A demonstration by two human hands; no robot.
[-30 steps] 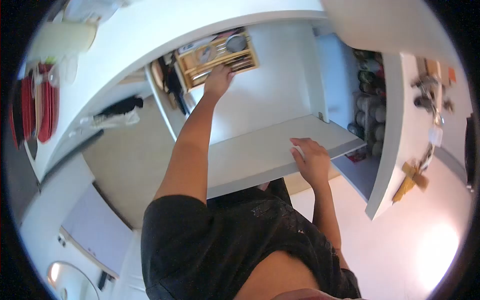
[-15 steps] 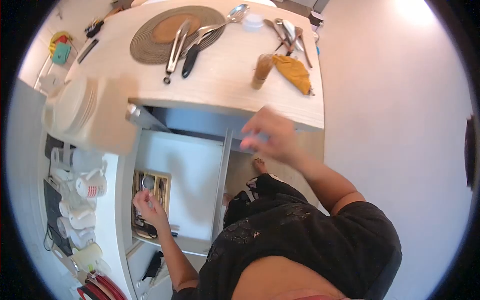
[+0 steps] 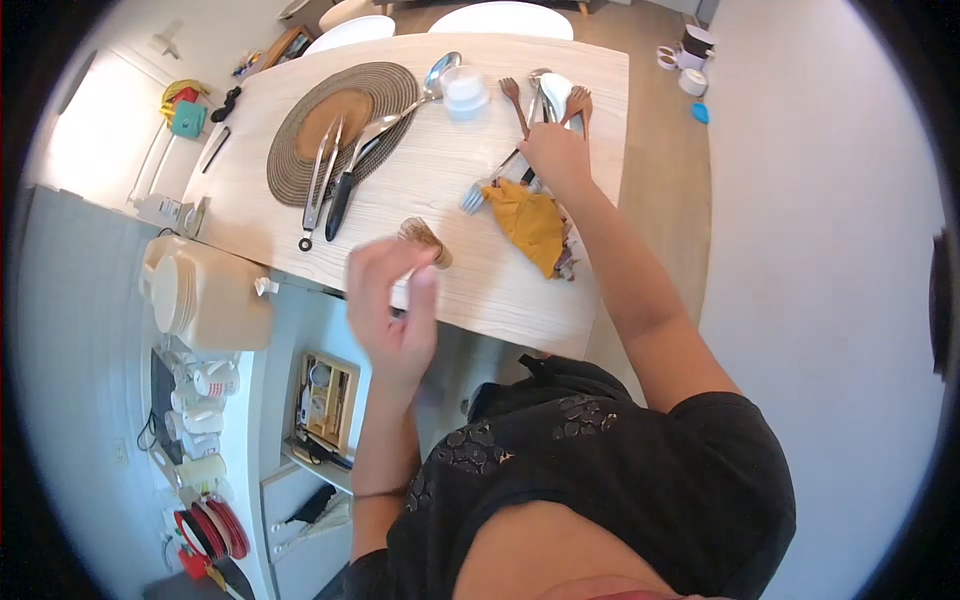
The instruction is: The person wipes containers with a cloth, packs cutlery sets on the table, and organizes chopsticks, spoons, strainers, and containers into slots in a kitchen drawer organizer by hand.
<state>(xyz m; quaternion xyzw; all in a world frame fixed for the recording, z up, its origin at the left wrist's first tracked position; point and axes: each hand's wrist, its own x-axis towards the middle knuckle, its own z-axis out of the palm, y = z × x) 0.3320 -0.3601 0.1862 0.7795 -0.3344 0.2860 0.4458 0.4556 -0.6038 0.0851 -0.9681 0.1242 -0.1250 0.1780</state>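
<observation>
My right hand (image 3: 558, 158) is at the far right of the table, its fingers curled over the handles of a bunch of cutlery. Around it show a wooden fork (image 3: 512, 94), a second wooden fork (image 3: 578, 102) and a white spoon (image 3: 556, 92). Which handles lie in the fingers is partly hidden. A metal fork (image 3: 473, 198) sticks out beside a mustard-yellow cloth (image 3: 528, 222) just below that hand. Blurred by motion, my left hand (image 3: 392, 300) hovers at the table's front edge, thumb and fingers apart. Close to its fingertips lies a bamboo whisk (image 3: 427, 240).
Metal tongs (image 3: 320, 190) and a black-handled serving spoon (image 3: 342, 205) lie across a round woven placemat (image 3: 290, 170). A clear plastic tub (image 3: 464, 95) stands behind. Below left, an open drawer holds a wooden organiser (image 3: 345, 405). Mugs (image 3: 215, 378) and a beige container (image 3: 230, 305) line the left counter.
My right hand has gone from above the drawer's side to the cutlery. My left hand has left the drawer organiser and risen toward the whisk. The view has shifted toward the table.
</observation>
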